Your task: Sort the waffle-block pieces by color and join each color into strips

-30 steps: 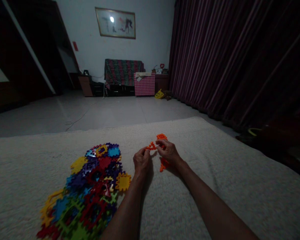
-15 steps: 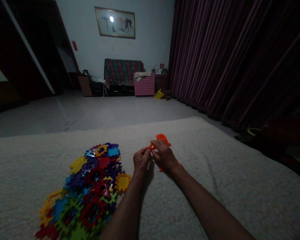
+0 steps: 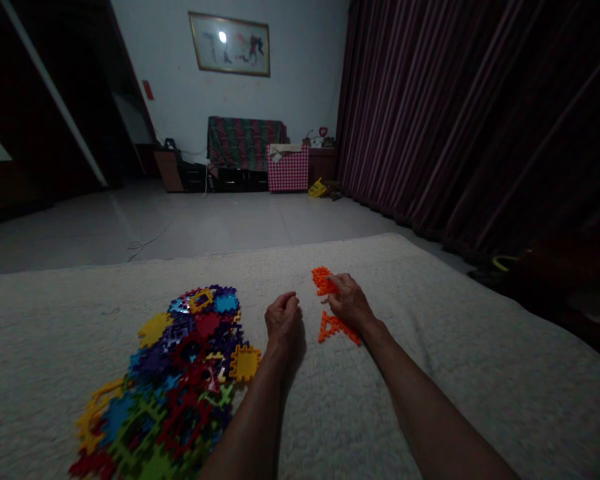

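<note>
My right hand (image 3: 351, 301) reaches over the white quilted cover, its fingers closed at the edge of a small cluster of orange interlocking plastic pieces (image 3: 321, 273). Just below that hand lie more orange pieces (image 3: 326, 327), triangular in outline and partly covered by the wrist. My left hand (image 3: 281, 319) rests to the left of them with its fingers curled in, and no piece shows in it. Left of both arms spreads a heap of multicoloured interlocking pieces (image 3: 190, 353), with a yellow square piece (image 3: 246, 363) at its near right side.
The quilted cover (image 3: 460, 400) ends at a far edge, beyond which is a tiled floor (image 3: 240, 227). Purple curtains (image 3: 420, 100) hang at the right. Low furniture with a red checked cloth (image 3: 289, 170) stands against the far wall.
My hands were together on an orange piece; now they are apart. My right hand has moved right to the orange cluster, uncovering the triangular pieces. My left hand has stayed nearly in place.
</note>
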### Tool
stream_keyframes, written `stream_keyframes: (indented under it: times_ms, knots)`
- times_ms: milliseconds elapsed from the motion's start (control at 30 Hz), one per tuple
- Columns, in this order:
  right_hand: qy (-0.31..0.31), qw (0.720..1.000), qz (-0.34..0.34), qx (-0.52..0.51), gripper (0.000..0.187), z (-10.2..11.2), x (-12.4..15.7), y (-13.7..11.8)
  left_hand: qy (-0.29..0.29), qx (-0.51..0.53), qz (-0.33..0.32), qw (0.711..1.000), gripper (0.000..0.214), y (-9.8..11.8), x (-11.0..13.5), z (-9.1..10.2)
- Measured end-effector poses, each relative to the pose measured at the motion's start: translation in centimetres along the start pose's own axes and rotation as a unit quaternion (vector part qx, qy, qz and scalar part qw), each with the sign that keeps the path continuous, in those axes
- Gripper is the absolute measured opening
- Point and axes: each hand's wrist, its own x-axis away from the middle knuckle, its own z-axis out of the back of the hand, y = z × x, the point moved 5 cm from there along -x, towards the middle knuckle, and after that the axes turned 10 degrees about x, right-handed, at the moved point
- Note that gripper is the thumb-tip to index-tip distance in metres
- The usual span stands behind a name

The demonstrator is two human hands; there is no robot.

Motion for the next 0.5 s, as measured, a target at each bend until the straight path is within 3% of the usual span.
stream_keyframes:
  times_ms: [267,500]
  knots:
    - [-0.026,0.999,-0.007,0.028,0.046,0.2,0.1,0.1,0.003,-0.012,-0.006,1.000,0.037,0.3,0.2,0.0]
    - [0.051,0.997,-0.025,-0.051,0.058,1.1,-0.5,-0.2,0.005,-0.014,-0.017,1.000,0.034,0.8,0.5,0.0]
